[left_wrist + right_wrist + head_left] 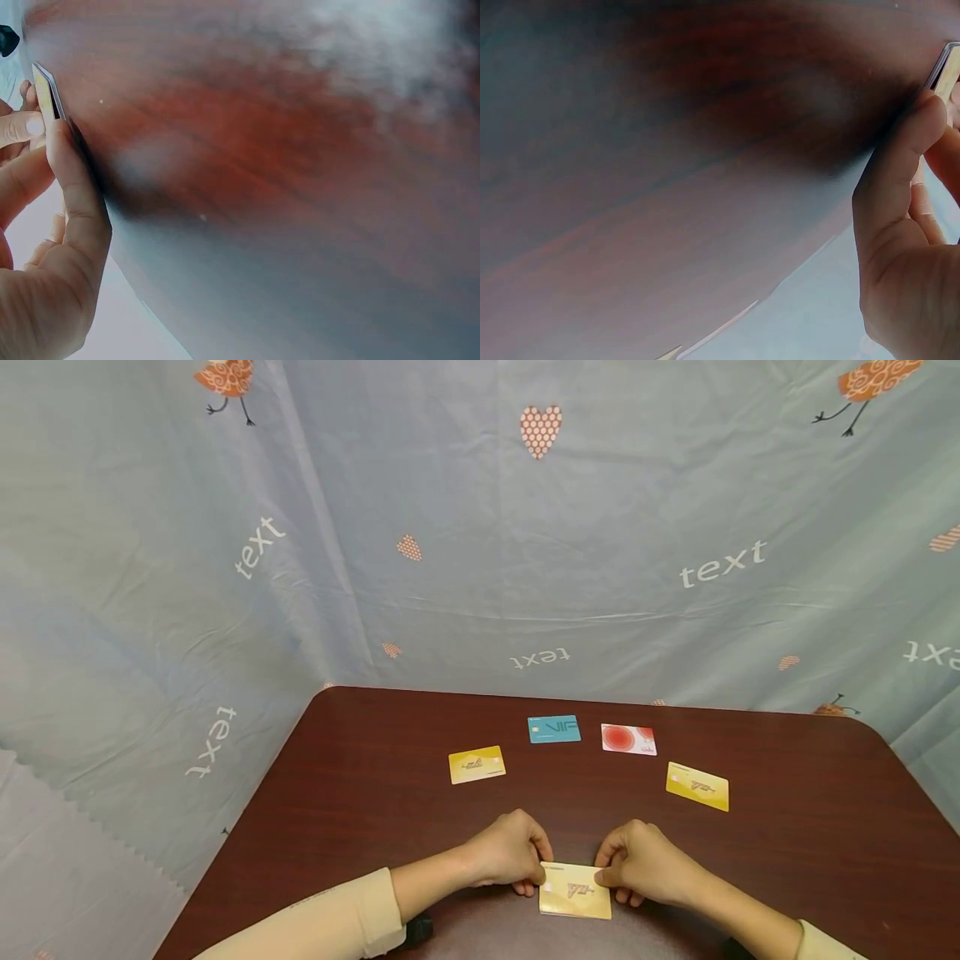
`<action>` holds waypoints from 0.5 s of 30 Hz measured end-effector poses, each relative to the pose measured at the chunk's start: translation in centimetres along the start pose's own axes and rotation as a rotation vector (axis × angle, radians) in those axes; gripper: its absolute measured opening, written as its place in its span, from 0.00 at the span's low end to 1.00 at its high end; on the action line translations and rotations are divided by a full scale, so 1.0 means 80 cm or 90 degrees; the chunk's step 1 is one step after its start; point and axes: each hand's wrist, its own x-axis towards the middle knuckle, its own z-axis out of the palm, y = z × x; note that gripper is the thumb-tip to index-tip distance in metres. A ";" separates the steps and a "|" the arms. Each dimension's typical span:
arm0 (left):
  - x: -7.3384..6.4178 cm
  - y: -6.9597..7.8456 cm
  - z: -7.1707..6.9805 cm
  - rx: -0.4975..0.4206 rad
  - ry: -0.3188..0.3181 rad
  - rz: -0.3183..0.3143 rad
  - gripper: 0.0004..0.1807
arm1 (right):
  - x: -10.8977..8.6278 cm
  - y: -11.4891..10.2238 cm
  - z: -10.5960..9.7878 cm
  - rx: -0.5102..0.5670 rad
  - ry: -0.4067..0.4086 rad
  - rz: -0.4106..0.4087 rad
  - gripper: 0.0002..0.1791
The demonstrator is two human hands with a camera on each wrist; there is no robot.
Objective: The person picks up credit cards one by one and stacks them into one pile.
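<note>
Pinches a yellow-topped card stack (575,897) by opposite ends with left hand (510,850) and right hand (651,864), near side of table (360,793); could fan or slip (apparently layered, hence loose) under uneven squeeze, scattering toward four loose cards (554,729) beyond

Here's the stack of cards (575,900), thin, lying landscape with its face to the head camera, more than one layer showing edge-on in both wrist views! The top card (579,891) is yellow-gold: pale chip at left, reddish-brown print mid-face, small dark lettering upper left. Left grip (512,853) pinches the left edge, right grip (643,865) the right, both towards the top. It's at the near part of the table (375,760); lower edge touching? Can't tell.
</note>
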 end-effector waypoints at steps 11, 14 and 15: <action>0.000 0.003 0.001 0.043 -0.001 0.016 0.11 | 0.001 0.001 -0.001 -0.025 0.008 -0.013 0.08; 0.000 0.003 0.001 0.067 0.000 0.025 0.10 | 0.001 0.001 -0.002 -0.025 0.005 -0.015 0.07; 0.001 0.003 0.001 0.073 0.001 0.028 0.10 | 0.001 0.001 -0.002 -0.025 0.005 -0.015 0.07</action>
